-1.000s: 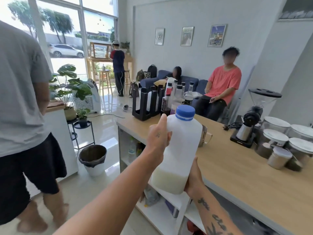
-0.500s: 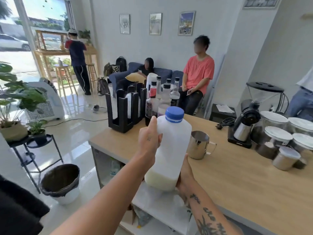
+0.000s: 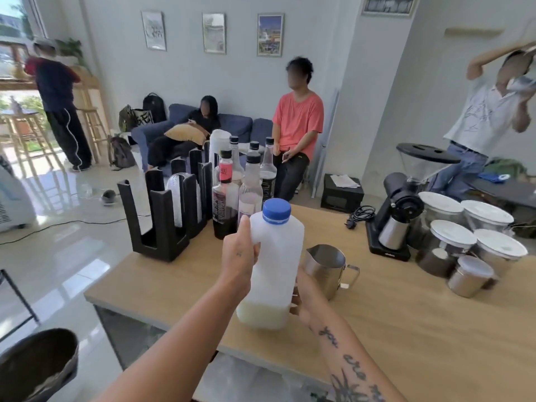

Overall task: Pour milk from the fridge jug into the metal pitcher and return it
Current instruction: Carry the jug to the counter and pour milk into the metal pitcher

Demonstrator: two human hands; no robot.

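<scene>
White plastic milk jug (image 3: 272, 274), blue cap (image 3: 276, 211) on, upright over the wooden bench (image 3: 406, 329) with a little milk low inside. I see the left hand (image 3: 236, 258) with its fingers wrapped round the jug's shoulder, and the right hand (image 3: 304, 297) cupping its lower side (fingers mostly hidden behind). Just right of it stands the metal pitcher (image 3: 326, 268), on the bench.

A café: coffee grinder (image 3: 401, 210), syrup bottles (image 3: 224, 195) and cup dispenser (image 3: 165, 219) crowd the wooden counter (image 3: 420, 329).
</scene>
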